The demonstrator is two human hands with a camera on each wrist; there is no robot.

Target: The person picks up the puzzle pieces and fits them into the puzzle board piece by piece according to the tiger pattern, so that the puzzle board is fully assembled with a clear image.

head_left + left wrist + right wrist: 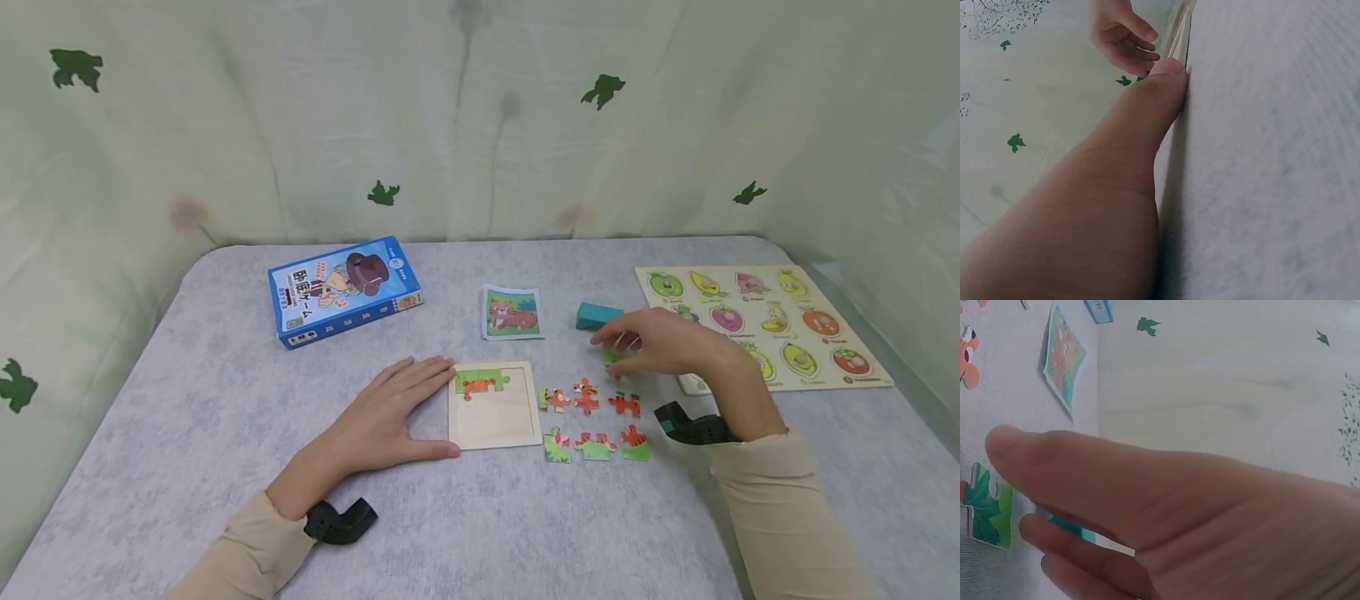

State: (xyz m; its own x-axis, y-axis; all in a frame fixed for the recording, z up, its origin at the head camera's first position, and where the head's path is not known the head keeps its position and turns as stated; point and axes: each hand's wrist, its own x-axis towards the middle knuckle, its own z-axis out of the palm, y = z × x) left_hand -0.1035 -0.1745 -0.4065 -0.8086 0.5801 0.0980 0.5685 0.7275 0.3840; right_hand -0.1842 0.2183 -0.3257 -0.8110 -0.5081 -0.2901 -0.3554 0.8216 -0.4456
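Note:
A square wooden puzzle tray (495, 427) lies flat, with joined green and orange pieces (480, 382) in its upper left corner. My left hand (378, 417) rests beside it, fingertips at the upper left corner and thumb at the lower left. Over the table to the right hovers my right hand (667, 343), thumb apart from the fingers. Below it sits a green leafy jigsaw piece (1000, 515), partly hidden in the head view; no grip on it shows. Several loose jigsaw pieces (586, 397) lie in rows between tray and right wrist.
Behind the tray is a bear picture card (513, 315). A teal block (597, 315) sits just beyond the right fingers. The fruit puzzle board (780, 329) lies partly under the right hand and wrist. At the back left is a blue box (345, 287).

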